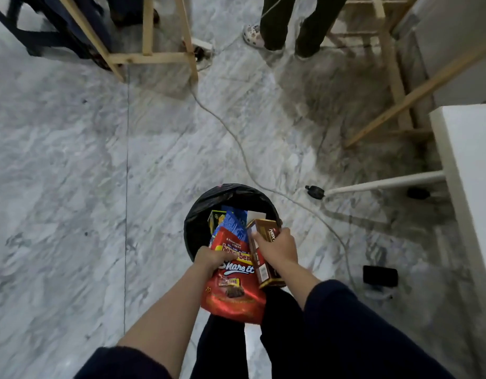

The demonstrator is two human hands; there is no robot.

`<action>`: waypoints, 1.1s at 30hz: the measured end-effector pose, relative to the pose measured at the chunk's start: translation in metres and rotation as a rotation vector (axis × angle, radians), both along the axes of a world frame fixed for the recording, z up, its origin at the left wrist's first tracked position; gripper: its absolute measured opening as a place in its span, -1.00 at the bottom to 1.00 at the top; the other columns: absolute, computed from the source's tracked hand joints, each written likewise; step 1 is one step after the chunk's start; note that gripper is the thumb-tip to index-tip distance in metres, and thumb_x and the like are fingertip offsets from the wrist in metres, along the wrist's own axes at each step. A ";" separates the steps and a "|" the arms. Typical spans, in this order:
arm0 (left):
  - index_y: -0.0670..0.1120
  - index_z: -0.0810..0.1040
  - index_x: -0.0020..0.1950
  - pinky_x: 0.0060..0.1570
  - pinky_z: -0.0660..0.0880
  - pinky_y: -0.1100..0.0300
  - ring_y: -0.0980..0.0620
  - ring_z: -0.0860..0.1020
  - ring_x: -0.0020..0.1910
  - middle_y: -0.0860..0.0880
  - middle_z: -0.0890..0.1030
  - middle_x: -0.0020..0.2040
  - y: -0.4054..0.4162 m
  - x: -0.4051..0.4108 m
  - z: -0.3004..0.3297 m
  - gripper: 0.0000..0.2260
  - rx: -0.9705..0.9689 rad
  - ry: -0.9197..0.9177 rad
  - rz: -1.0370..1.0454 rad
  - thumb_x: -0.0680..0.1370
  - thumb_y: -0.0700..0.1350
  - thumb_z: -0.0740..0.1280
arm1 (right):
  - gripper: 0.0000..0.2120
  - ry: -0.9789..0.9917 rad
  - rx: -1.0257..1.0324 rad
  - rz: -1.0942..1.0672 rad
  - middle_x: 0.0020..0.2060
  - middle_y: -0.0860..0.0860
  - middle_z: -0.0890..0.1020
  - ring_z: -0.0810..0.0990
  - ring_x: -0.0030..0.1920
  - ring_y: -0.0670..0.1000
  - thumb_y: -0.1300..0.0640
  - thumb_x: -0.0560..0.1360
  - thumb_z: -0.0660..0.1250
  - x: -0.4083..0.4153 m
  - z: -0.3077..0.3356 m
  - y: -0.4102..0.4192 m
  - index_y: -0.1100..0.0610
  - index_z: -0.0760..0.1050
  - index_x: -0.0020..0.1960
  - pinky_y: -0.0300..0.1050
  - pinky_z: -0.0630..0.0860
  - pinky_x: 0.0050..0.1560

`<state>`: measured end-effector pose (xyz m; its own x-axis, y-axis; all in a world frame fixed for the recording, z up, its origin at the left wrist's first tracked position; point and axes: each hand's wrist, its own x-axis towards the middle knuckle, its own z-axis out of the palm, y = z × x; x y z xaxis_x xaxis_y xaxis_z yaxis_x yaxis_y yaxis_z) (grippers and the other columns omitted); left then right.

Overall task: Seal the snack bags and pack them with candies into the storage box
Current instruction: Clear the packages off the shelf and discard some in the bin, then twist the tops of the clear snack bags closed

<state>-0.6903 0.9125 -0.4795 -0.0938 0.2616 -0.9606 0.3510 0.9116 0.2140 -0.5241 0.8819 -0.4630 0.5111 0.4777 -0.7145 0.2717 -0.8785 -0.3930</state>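
Hands reach down over a round bin lined with a black bag (pixel 206 212) standing on the grey marble floor (pixel 72 160). The left hand (pixel 210 259) is closed on the upper left edge of a red Beng-Beng Share It snack bag (pixel 233 291), which leans over the bin's near rim. The right hand (pixel 276 247) is wrapped around a brown Nextar box (pixel 265 272), upright just beside the red bag and touching it. Blue packets (pixel 235 224) and a yellow-black one (pixel 216 218) sit inside the bin. A grey cable (pixel 236 138) trails across the floor.
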 end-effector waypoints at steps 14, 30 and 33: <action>-0.26 0.51 0.19 -0.06 0.45 0.15 -0.11 0.57 -0.01 -0.16 0.60 0.11 0.049 0.015 -0.023 -0.49 0.281 0.137 -0.148 0.45 0.12 0.39 | -0.41 0.070 0.028 0.080 0.28 0.12 0.48 0.47 0.27 0.16 -0.21 0.53 0.16 0.014 -0.018 0.017 0.18 0.28 0.38 -0.01 0.43 0.20; -0.30 0.50 0.21 0.08 0.47 0.12 -0.18 0.55 0.11 -0.20 0.58 0.14 0.002 0.099 0.163 -0.52 0.336 -0.177 -0.540 0.52 0.08 0.32 | -0.32 -0.104 0.231 -0.324 0.43 0.10 0.34 0.34 0.39 0.15 -0.24 0.53 0.13 0.022 0.172 -0.056 0.16 0.16 0.48 0.03 0.33 0.35; -0.18 0.48 0.01 -0.06 0.48 0.14 -0.06 0.53 -0.15 -0.07 0.53 -0.15 -0.009 0.137 0.193 -0.65 0.393 -0.246 -0.670 0.51 0.11 0.31 | -0.34 -0.168 0.274 -0.459 0.40 0.11 0.37 0.38 0.36 0.16 -0.23 0.53 0.13 0.046 0.198 -0.081 0.17 0.18 0.47 0.01 0.38 0.30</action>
<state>-0.5531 0.9039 -0.2865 0.4037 0.5093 -0.7600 0.6966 0.3674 0.6162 -0.4784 0.8014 -0.2648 0.8064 0.3364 -0.4863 -0.0359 -0.7930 -0.6081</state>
